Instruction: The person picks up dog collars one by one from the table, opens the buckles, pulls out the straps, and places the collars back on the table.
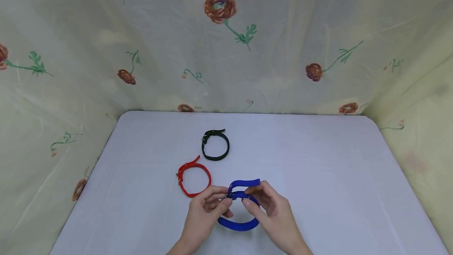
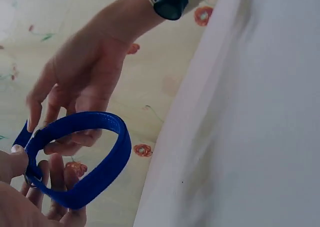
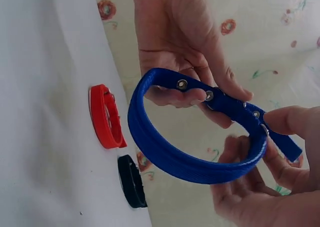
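A blue collar (image 1: 240,226) with metal eyelets and a buckle is held up between both hands above the near part of the table, bent into a loop. My left hand (image 1: 202,215) pinches it at the buckle side, thumb in front. My right hand (image 1: 277,216) pinches the strap on the other side, near the loose end that stands up over the loop. In the right wrist view, eyelets (image 3: 182,84) show along the blue band. A red collar (image 1: 195,180) lies just beyond my left hand, and a black collar (image 1: 216,146) lies farther back; both are buckled into loops.
The white table (image 1: 318,160) has rounded far corners. A flowered cloth (image 1: 170,42) hangs behind it and along both sides. In the left wrist view, a dark round device (image 2: 170,3) sits on the right wrist.
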Demonstrator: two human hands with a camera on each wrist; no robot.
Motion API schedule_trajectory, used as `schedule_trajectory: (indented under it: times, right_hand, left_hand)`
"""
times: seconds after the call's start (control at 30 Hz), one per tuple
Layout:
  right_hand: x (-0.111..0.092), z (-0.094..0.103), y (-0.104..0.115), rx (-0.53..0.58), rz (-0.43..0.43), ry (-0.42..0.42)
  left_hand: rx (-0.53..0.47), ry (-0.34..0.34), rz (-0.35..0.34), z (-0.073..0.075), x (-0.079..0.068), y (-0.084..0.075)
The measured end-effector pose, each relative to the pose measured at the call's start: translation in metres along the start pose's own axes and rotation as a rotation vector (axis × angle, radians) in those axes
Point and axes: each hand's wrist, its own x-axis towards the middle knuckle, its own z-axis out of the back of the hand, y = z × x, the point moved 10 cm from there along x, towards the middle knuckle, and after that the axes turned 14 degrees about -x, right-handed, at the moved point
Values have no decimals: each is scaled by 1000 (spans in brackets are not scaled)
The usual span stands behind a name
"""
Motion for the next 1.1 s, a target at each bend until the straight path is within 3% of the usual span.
schedule_trajectory:
  times: [0.1,0.27,0.43,0.57,0.73,0.93,1.1]
  right_hand:
    - [1,0,4,-120,57,-26]
    - [1,3,8,-281,96,-96]
    - [2,-1,8,-282,84,-126]
    - [4,-12,6,-256,73,-93]
    - [4,-18,7,-273,88,-94]
    - [3,-15,11,-282,121,-124]
    - [2,-8,13,-265,138,-169]
  left_hand:
    - [42,-14,-15,3,2,-4]
    - [221,-16,-143,2,0,-20]
    - [415,8,-291,-5,-2,-36]
    - [490,71,-381,-14,-5,-44]
    - [529,114,-401,-21,-9,-42]
    - [582,92,-413,-23,-10,-38]
    - [583,90,-385,-25,-11,-35]
